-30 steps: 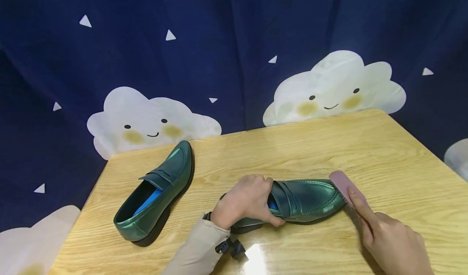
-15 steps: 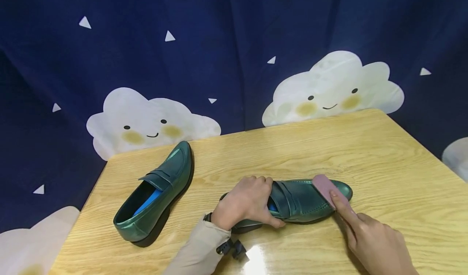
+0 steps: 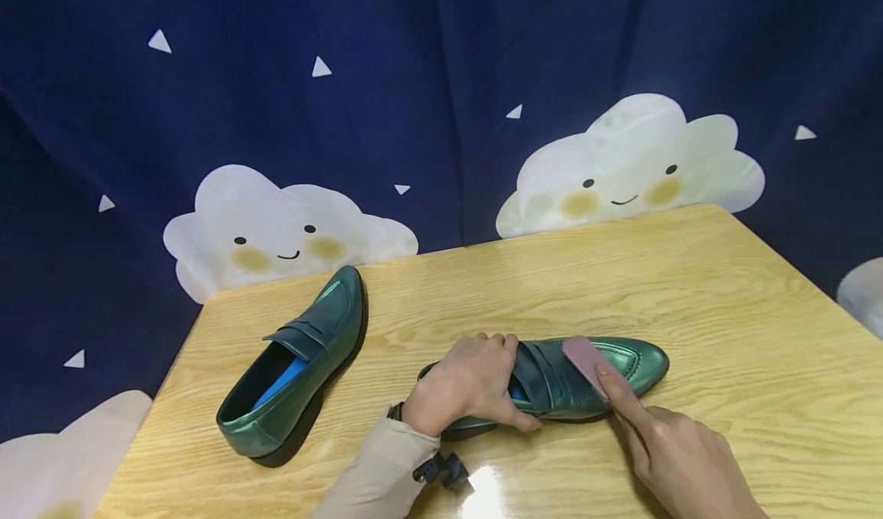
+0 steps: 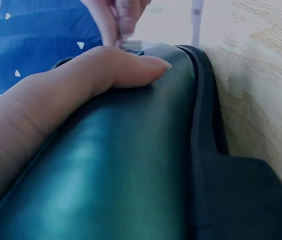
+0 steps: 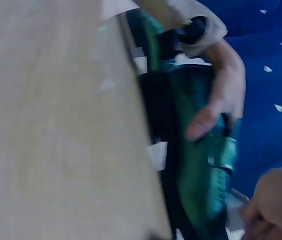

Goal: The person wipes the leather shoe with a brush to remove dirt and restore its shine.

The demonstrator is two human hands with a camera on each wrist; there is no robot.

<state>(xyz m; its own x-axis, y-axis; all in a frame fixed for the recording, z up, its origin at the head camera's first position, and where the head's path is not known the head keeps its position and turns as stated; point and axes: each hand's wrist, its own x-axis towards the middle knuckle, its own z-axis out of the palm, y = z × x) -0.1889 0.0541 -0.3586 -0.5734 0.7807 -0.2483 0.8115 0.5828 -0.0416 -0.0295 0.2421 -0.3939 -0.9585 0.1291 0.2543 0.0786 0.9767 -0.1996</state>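
A shiny green penny loafer (image 3: pixel 645 359) lies sole down on the table, toe to the right. My left hand (image 3: pixel 467 387) grips it across the foot opening, with the thumb on the near side. The left wrist view shows that thumb (image 4: pixel 96 75) pressed along the loafer's side (image 4: pixel 106 165). With my right hand (image 3: pixel 679 450) I hold a pink-backed brush (image 3: pixel 585 359), index finger stretched along its back. The brush lies across the vamp, just ahead of the strap; its underside is hidden. In the right wrist view the loafer (image 5: pixel 193 170) looks blurred.
A matching green loafer (image 3: pixel 334 312) with a blue insole stands at the left of the wooden table (image 3: pixel 690 274), toe pointing away. Behind the table hangs a dark blue curtain (image 3: pixel 441 82) with white clouds. A black strap (image 3: pixel 441 469) hangs at my left wrist.
My right hand has moved the brush leftward along the loafer, from the toe tip to near the strap. The left hand and both loafers have stayed in place.
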